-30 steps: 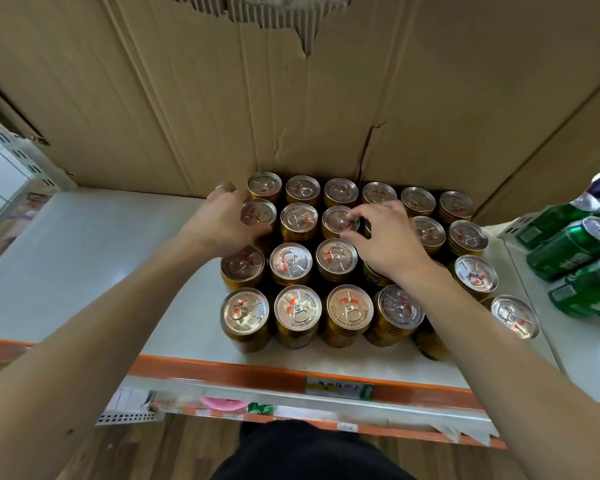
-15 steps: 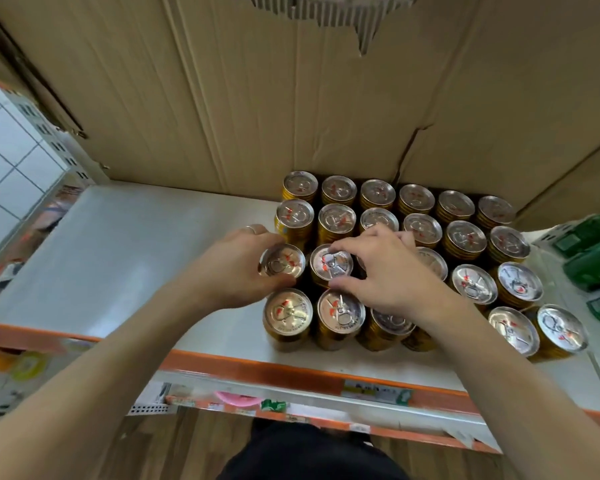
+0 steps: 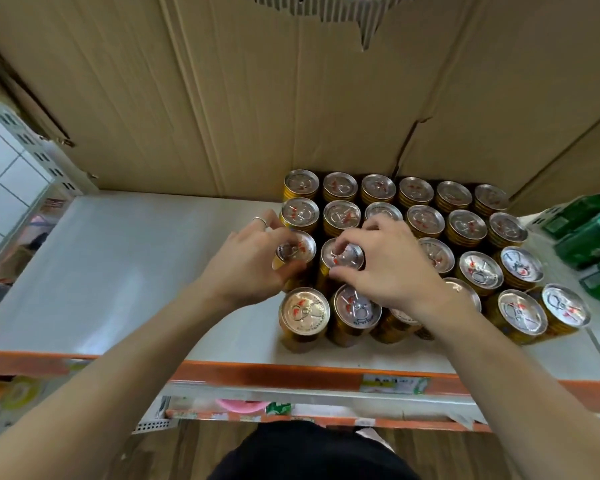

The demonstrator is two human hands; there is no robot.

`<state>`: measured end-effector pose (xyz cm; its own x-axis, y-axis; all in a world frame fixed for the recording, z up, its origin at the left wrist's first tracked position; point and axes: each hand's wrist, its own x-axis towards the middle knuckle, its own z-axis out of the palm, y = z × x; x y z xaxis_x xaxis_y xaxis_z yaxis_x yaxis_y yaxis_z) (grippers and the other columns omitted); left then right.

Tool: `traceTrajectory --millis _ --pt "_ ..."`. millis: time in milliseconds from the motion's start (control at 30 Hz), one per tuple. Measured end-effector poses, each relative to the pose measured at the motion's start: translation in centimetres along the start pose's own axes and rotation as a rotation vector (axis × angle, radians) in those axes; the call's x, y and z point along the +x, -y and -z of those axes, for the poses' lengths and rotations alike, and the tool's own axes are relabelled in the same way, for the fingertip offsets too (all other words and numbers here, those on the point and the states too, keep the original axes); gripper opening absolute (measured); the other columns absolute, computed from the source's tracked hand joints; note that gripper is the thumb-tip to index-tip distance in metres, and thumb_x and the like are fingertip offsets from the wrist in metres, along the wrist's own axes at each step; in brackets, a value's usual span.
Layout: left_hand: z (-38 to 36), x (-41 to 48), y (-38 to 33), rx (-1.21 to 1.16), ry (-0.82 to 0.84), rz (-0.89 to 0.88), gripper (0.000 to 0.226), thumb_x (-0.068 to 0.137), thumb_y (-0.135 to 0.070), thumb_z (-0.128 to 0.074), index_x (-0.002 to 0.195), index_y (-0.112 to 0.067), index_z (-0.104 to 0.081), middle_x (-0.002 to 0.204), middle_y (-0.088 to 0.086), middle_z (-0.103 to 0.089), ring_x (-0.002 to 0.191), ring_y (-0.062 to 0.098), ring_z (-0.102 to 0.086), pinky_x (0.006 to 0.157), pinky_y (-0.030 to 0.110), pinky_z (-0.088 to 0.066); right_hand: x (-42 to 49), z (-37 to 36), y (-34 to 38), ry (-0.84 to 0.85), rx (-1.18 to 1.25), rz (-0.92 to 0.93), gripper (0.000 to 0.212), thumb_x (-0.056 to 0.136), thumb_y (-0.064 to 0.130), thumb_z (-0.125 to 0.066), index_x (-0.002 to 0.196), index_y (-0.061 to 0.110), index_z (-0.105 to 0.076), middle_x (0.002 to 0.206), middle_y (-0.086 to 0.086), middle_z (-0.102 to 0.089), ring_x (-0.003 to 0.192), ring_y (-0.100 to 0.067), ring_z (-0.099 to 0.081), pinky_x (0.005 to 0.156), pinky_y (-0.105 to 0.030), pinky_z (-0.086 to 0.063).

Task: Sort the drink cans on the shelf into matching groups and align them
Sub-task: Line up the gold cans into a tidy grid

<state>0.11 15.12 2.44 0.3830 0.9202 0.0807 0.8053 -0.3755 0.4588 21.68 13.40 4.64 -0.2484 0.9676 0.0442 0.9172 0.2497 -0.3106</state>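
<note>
Four rows of gold cans (image 3: pixel 420 220): packed on the right half of the shelf (image 3: pixel 136 254), reaching from the cardboard (image 3: pixel 222 98) at the far side almost to the orange strip (image 3: pixel 291 372) at the near edge.
Can axis: upright, long axis vertical, silver lids and pull tabs facing up.
Left hand (image 3: pixel 250 265): reaches in from the near left, palm turned right, forearm sloping up from the near corner.
Left grip: fingers (image 3: pixel 272 220) curl over the far side of the left-end can (image 3: pixel 297 249) in the third row and the thumb closes on its near side, so the hand grips it. This can seems to lean slightly left; I cannot tell whether its base is off the shelf.
Ring (image 3: pixel 261 221): on one finger of the left hand.
Right hand (image 3: pixel 385 261): comes in from the near right, back of the hand up, lying over the cans of the middle rows.
Right grip: forefinger and thumb pinch the lid rim of the second can (image 3: pixel 345 254), just right of the left-end can; the other fingers arch loosely above the neighbours.
Green cans (image 3: pixel 589 237): lying on their sides at the far right, beside the gold block.
</note>
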Motion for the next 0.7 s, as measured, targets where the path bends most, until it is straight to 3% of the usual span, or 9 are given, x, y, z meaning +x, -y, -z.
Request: traceTrajectory --millis 67,167,333,400,500,700 --pt "0.0 0.1 0.0 0.002 0.015 0.002 0.039 0.088 -0.042 -0.067 0.124 -0.025 -0.064 0.121 0.0 -0.052 0.094 0.014 -0.046 0.075 0.027 -0.034 -0.1 -0.5 0.0 -0.036 0.084 -0.026 0.026 0.079 0.044 -0.077 0.099 0.032 -0.065 0.101 0.0 -0.042 0.096 -0.022 -0.048 0.087 -0.037 -0.046" --pt "0.1 0.2 -0.1 0.0 0.045 0.038 0.041 0.089 -0.043 -0.066 0.126 -0.027 -0.061 0.124 -0.001 -0.05 0.1 0.017 -0.049 0.078 0.028 -0.036 -0.3 -0.9 0.4 -0.062 0.156 -0.078 0.023 0.08 0.036 -0.078 0.095 0.029 -0.063 0.107 0.0 -0.039 0.098 -0.019 -0.048 0.09 -0.038 -0.047" --pt "-0.3 -0.2 -2.2 0.174 -0.011 0.065 0.044 0.088 -0.053 -0.059 0.12 -0.024 -0.061 0.13 0.001 -0.05 0.112 0.025 -0.053 0.082 0.037 -0.05 -0.7 0.6 -1.3 -0.09 0.173 -0.146 0.035 0.077 0.053 -0.075 0.103 0.032 -0.065 0.115 0.002 -0.05 0.112 -0.017 -0.047 0.095 -0.039 -0.045" --pt "-0.6 -0.2 -3.7 0.212 -0.086 -0.018 0.048 0.085 -0.057 -0.056 0.117 -0.022 -0.063 0.132 0.004 -0.052 0.115 0.028 -0.052 0.087 0.041 -0.047 -1.5 1.8 -2.8 -0.149 0.154 -0.156 0.032 0.08 0.05 -0.072 0.105 0.031 -0.066 0.12 0.004 -0.058 0.122 -0.017 -0.043 0.102 -0.046 -0.038" --pt "-1.5 0.9 -5.9 0.233 -0.033 -0.162 0.052 0.088 -0.057 -0.055 0.128 -0.025 -0.056 0.138 0.002 -0.049 0.127 0.027 -0.044 0.104 0.046 -0.036 -3.3 3.6 -6.2 -0.134 0.046 -0.216 0.032 0.083 0.038 -0.074 0.112 0.03 -0.065 0.129 0.01 -0.061 0.13 -0.018 -0.038 0.105 -0.049 -0.028" --pt "-3.9 4.5 -9.2 0.309 0.082 -0.246 0.052 0.092 -0.053 -0.056 0.14 -0.033 -0.045 0.149 0.0 -0.041 0.137 0.025 -0.036 0.112 0.047 -0.026 -5.2 4.6 -9.7 0.01 -0.006 -0.327 0.042 0.083 0.037 -0.075 0.122 0.03 -0.062 0.121 -0.001 -0.066 0.119 -0.025 -0.051 0.099 -0.044 -0.042"
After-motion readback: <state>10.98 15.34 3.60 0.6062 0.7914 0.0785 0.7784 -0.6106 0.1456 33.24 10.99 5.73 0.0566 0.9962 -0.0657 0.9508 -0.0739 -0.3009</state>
